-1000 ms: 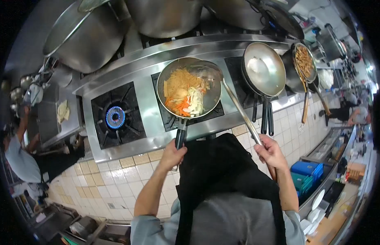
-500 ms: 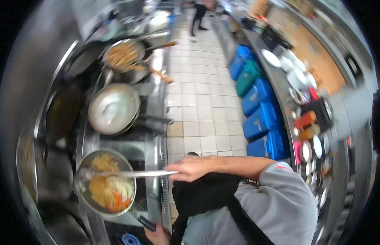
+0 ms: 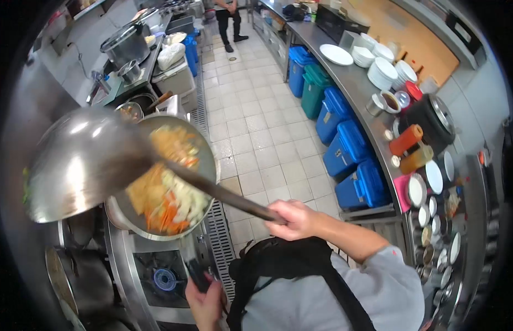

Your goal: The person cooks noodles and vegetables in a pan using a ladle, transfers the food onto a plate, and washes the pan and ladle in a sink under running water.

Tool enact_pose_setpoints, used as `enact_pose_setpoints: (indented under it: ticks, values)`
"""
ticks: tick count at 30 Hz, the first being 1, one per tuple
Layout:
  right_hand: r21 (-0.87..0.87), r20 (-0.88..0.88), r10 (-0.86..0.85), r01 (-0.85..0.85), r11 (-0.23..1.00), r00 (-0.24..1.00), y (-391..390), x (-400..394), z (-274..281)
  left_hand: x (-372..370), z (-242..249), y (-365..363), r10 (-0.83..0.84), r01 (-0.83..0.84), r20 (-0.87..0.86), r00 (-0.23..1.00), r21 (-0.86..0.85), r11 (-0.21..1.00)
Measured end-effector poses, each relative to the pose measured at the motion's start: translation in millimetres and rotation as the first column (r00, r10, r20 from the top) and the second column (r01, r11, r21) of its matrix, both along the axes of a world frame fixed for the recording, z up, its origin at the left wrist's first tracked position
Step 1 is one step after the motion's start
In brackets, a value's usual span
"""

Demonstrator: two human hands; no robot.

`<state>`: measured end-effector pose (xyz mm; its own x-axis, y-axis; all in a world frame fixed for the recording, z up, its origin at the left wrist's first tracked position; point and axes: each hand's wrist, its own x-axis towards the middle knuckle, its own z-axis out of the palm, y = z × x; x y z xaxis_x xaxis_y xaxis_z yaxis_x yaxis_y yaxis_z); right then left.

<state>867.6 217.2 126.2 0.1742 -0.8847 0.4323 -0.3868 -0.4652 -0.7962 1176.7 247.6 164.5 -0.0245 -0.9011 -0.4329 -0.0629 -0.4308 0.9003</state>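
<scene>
My right hand [image 3: 292, 219] is closed around the long handle of a large steel ladle [image 3: 88, 163]. The ladle's bowl is raised close to the camera at the left, bottom side up, and hides part of the frying pan [image 3: 213, 190]. In the pan lie sliced orange carrot [image 3: 167, 216], pale chopped vegetables [image 3: 185, 196] and yellowish-brown food [image 3: 146, 190]. The pan's dark handle [image 3: 197, 275] is in my left hand [image 3: 204, 303]. Lifted off the stove, the pan hangs beyond a lit burner [image 3: 165, 279] with a blue flame.
Blue bins [image 3: 350, 146] and a green bin [image 3: 316, 88] stand under the right counter [image 3: 345, 66], which carries plates, bottles and a black cooker [image 3: 430, 124]. A large pot [image 3: 126, 44] is at the back left. Another person [image 3: 229, 22] stands far down the aisle.
The pan has risen off the stove and moved forward. The ladle has lifted out of the pan toward the camera. The view has shifted, and the lit burner now shows fully.
</scene>
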Motion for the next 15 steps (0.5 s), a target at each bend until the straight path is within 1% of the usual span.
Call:
enact_pose_setpoints:
  ticks: [1,2,3,4,5,6,7,8,9,10,11,12,14,15]
  values:
    - [-0.017,-0.074,-0.070,0.069,0.997,0.995,9,-25,-8,-29,5,-14,-0.033,0.033,-0.006,0.999,0.031,0.999]
    - [0.075,-0.104,-0.101,0.109,0.991,0.989,19,-52,-23,-56,12,-28,-0.056,0.056,-0.005,0.998,0.070,0.996]
    - [0.197,-0.084,-0.168,0.182,0.963,0.982,28,-72,-27,-80,12,-40,-0.118,0.119,-0.028,0.993,0.065,0.991]
    - [0.299,-0.147,-0.186,0.223,0.928,0.972,37,-97,-31,-102,8,-50,-0.190,0.193,-0.053,0.980,0.053,0.980]
    - [0.362,-0.158,-0.186,0.232,0.903,0.970,46,-121,-38,-124,4,-57,-0.171,0.173,-0.045,0.984,0.050,0.984]
    - [0.355,-0.155,-0.177,0.222,0.908,0.972,58,-143,-46,-148,0,-64,-0.217,0.223,-0.077,0.973,0.067,0.973]
    - [0.411,-0.196,-0.222,0.286,0.866,0.955,72,-162,-55,-170,-4,-71,-0.274,0.284,-0.112,0.955,0.083,0.955]
    - [0.465,-0.244,-0.267,0.354,0.812,0.932,82,-178,-58,-188,-7,-78,-0.280,0.289,-0.115,0.953,0.081,0.954]
    - [0.465,-0.245,-0.277,0.363,0.807,0.929,90,-191,-56,-206,-10,-85,-0.315,0.330,-0.131,0.940,0.115,0.937]
    - [0.535,-0.225,-0.332,0.401,0.743,0.916,100,-199,-50,-221,-14,-91,-0.360,0.380,-0.145,0.922,0.153,0.912]
    - [0.602,-0.210,-0.400,0.441,0.666,0.892,109,-207,-46,-236,-17,-97,-0.368,0.390,-0.150,0.918,0.164,0.906]
    - [0.601,-0.220,-0.452,0.485,0.635,0.864,114,-216,-46,-252,-23,-105,-0.422,0.445,-0.160,0.893,0.165,0.880]
    - [0.522,-0.149,-0.530,0.522,0.674,0.835,113,-229,-52,-280,-38,-124,-0.445,0.467,-0.175,0.878,0.117,0.876]
    - [0.505,-0.104,-0.598,0.560,0.656,0.794,109,-233,-52,-295,-40,-137,-0.474,0.491,-0.146,0.869,0.128,0.862]
